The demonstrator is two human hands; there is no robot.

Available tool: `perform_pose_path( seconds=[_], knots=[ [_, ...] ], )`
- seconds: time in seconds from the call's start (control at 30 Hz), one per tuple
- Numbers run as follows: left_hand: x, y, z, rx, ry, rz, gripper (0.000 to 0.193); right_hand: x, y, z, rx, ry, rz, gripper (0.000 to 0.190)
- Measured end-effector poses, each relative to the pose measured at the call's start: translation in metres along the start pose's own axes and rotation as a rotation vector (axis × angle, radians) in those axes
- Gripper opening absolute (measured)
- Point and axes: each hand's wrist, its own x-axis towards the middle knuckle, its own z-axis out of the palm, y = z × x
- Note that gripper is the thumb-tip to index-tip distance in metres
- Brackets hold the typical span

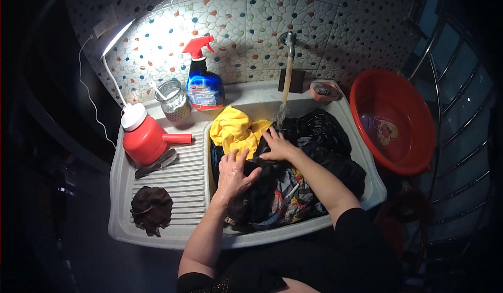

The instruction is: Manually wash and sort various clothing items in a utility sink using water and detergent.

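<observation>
Water runs from a wall tap onto a heap of wet dark clothes in the basin of a laundry sink. A yellow cloth lies on top at the basin's back left. My left hand, wet and with fingers spread, is at the front edge of the yellow cloth; it grips nothing that I can see. My right hand is spread over dark fabric just right of the yellow cloth, close to the falling water. Patterned fabric shows between my forearms.
On the ribbed washboard lie a crumpled brown cloth and a brush. Behind stand a red dipper, a lit lamp, a glass jar and a spray bottle. A soap dish and red basin are at right.
</observation>
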Motion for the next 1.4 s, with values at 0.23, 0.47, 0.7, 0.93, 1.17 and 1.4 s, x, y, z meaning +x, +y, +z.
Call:
perform_pose_path(
  seconds=[0.23, 0.47, 0.7, 0.93, 1.17, 1.4],
  knots=[
    [-0.003, -0.005, 0.003, -0.039, -0.380, -0.035, 0.050, -0.023, 0.000, 0.004, -0.013, -0.007, 0.089, 0.045],
    [-0.008, -0.014, 0.012, -0.037, -0.421, -0.058, 0.051, -0.032, 0.029, -0.045, 0.860, 0.503, 0.196, 0.036],
    [-0.008, -0.017, 0.013, -0.039, -0.430, -0.070, 0.052, -0.037, 0.012, -0.141, 1.267, 0.918, -0.069, 0.017],
    [-0.003, -0.010, 0.011, -0.037, -0.431, -0.097, 0.045, -0.031, 0.014, -0.197, 1.531, 1.183, -0.102, 0.040],
    [-0.007, -0.016, 0.013, -0.035, -0.415, -0.090, 0.050, -0.040, -0.014, -0.240, 1.654, 1.246, -0.206, 0.037],
    [-0.004, -0.012, 0.017, -0.036, -0.420, -0.070, 0.050, -0.014, 0.080, -0.106, 0.873, 0.656, 0.116, 0.063]
  ],
)
